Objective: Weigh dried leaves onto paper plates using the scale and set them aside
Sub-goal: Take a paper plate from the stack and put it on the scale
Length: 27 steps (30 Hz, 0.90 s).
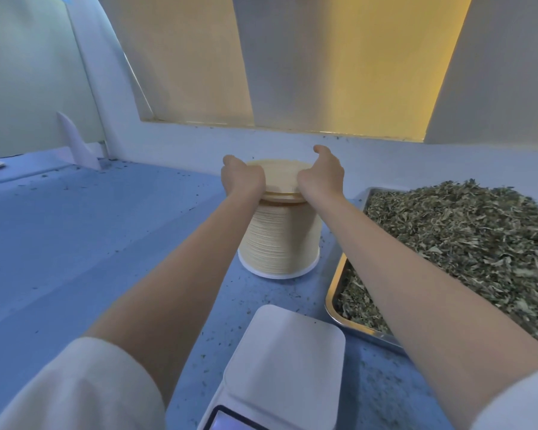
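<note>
A tall stack [278, 234] of thin cream paper plates stands upright at frame centre, its long axis vertical, resting on a white base on the blue table [90, 243]. The top few plates sit slightly offset, lifted off the rest. The left hand [242, 176] grips the top plates' left rim, fingers curled over it; the right hand [322, 173] grips the right rim, thumb raised. Both forearms reach in from the lower corners, white sleeves pushed up.

At lower centre sits the scale [280, 364], a smooth white rounded-square platform, bare on top, with a dark display corner at the bottom edge. Just right of stack and scale, a shiny metal tray [334, 293] is heaped with crumbly grey-green dried leaves [466, 243], running off the right edge. The left half of the table lies open, flecked with leaf crumbs. A pale wall ledge borders the table just behind the stack
</note>
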Each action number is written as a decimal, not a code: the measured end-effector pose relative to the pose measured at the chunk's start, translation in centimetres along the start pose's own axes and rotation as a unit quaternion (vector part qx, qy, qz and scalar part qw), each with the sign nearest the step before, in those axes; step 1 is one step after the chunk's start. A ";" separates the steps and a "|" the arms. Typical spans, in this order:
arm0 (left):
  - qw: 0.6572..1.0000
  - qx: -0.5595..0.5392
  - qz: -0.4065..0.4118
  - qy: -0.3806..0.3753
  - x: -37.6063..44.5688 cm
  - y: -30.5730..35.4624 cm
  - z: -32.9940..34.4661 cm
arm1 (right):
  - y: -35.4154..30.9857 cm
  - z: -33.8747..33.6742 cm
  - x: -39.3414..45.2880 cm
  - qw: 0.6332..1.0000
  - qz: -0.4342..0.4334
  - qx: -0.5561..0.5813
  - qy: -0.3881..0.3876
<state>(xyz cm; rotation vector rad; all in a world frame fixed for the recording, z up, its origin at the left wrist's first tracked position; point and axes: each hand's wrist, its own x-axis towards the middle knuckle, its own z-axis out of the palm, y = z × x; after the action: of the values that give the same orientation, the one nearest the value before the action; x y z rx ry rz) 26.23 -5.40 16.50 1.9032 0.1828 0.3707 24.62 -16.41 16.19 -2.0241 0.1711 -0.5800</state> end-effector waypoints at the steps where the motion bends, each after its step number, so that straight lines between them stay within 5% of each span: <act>1: 1.000 0.015 0.001 0.001 0.0 0.1 -0.1 | -0.1 0.0 -0.1 1.000 0.002 0.009 0.005; 16: 1.000 -0.007 0.021 -0.004 -3.7 0.9 -1.2 | -1.1 -2.2 -3.1 0.993 0.039 0.088 0.066; 27: 0.998 -0.047 0.019 0.033 -14.7 -1.8 -5.7 | -0.7 -5.2 -14.9 0.992 -0.001 0.088 0.090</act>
<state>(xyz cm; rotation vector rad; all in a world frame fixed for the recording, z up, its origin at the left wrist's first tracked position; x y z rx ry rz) 10.60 -4.18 14.17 1.8044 0.1702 0.4617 9.07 -14.89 14.02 -1.8015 0.2188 -0.7537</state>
